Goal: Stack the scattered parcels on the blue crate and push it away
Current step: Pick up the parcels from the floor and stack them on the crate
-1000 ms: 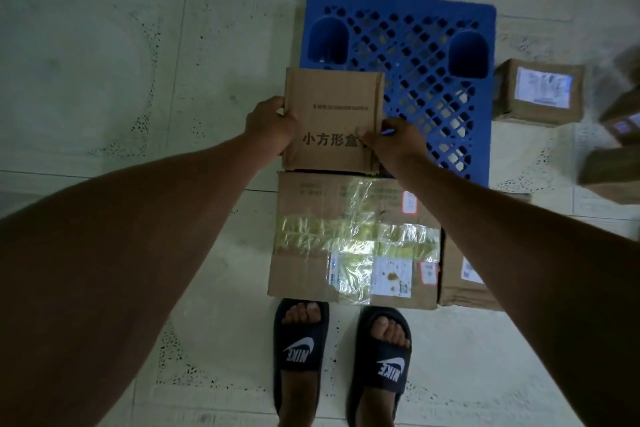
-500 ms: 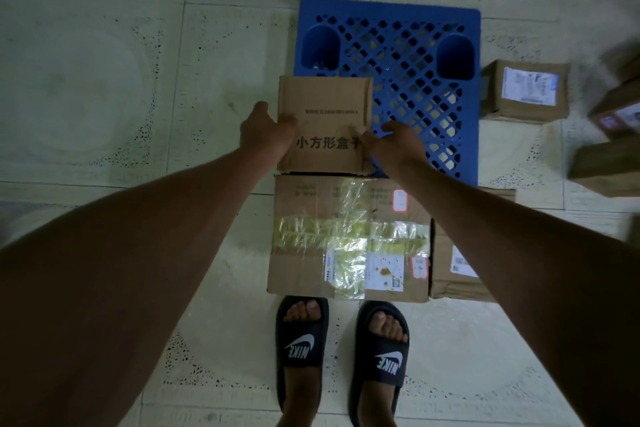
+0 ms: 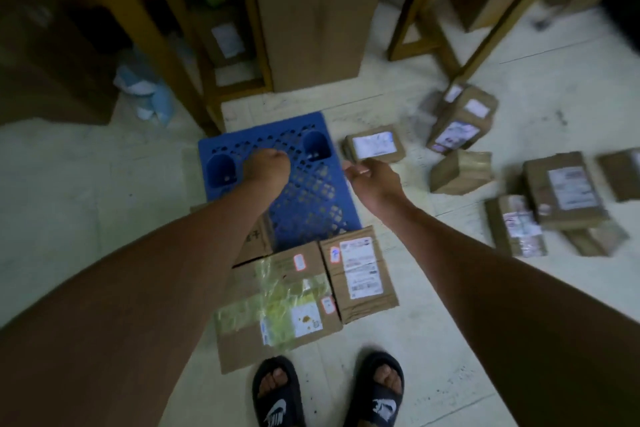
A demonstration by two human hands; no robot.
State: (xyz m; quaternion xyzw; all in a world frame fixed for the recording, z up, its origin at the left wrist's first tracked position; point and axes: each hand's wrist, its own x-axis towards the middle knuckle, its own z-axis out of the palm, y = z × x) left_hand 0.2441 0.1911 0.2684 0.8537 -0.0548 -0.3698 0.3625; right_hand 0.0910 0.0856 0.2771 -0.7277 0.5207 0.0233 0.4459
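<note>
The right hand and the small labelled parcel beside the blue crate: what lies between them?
Nothing: in the head view, the right hand reaches just short of the small labelled parcel.

floor (image 3: 86,204): pale tiles | wooden shelf frame (image 3: 242,28) behind | light: dim

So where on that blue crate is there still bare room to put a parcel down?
Most of the blue crate's lattice top shows bare, from the two round wells at its far edge down toward the taped box at its near edge. The left hand hovers over part of it. The floor right of the crate is crowded with scattered parcels.
</note>
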